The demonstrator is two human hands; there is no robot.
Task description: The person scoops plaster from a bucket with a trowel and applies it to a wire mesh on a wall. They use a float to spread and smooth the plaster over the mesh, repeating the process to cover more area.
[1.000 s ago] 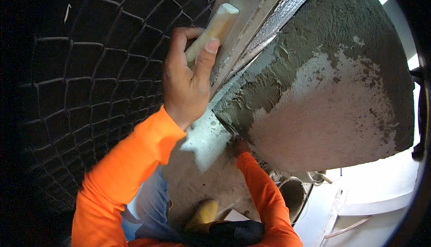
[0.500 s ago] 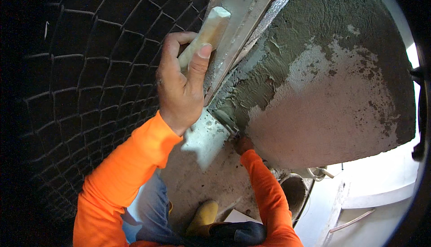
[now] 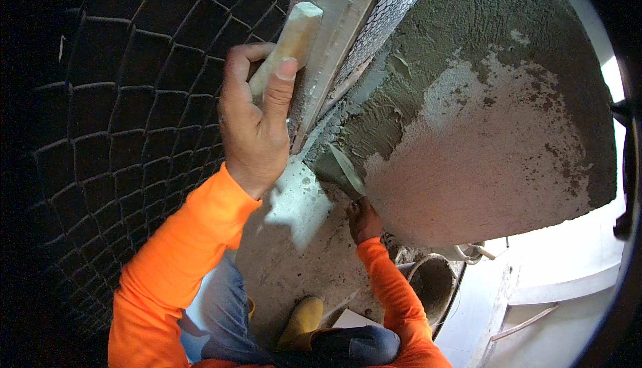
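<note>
My left hand (image 3: 257,124) is closed around a pale, bar-shaped wooden handle (image 3: 297,33), thumb on the near side. Behind the handle runs a long grey metal upright (image 3: 334,33); whether the two are joined I cannot tell. Lower down, my right hand (image 3: 365,221) grips a trowel (image 3: 348,170), its handle mostly hidden in the fingers. The trowel's blade is tilted at the foot of the wall (image 3: 488,147), beside the wet grey mortar (image 3: 374,127). Wet mortar covers the wall's upper and left parts, around a paler, rough patch.
Dark chain-link mesh (image 3: 134,127) fills the left side. Below is a stained concrete floor (image 3: 287,267) with a bright patch of light. A mortar-smeared bucket (image 3: 431,284) stands right of my right forearm, near a pale hose (image 3: 475,253). My yellow boot (image 3: 301,318) is on the floor.
The trowel has turned, so more of its blade and edge shows. My right hand has shifted slightly. The left hand with the handle, and the upright, appear slightly further left.
</note>
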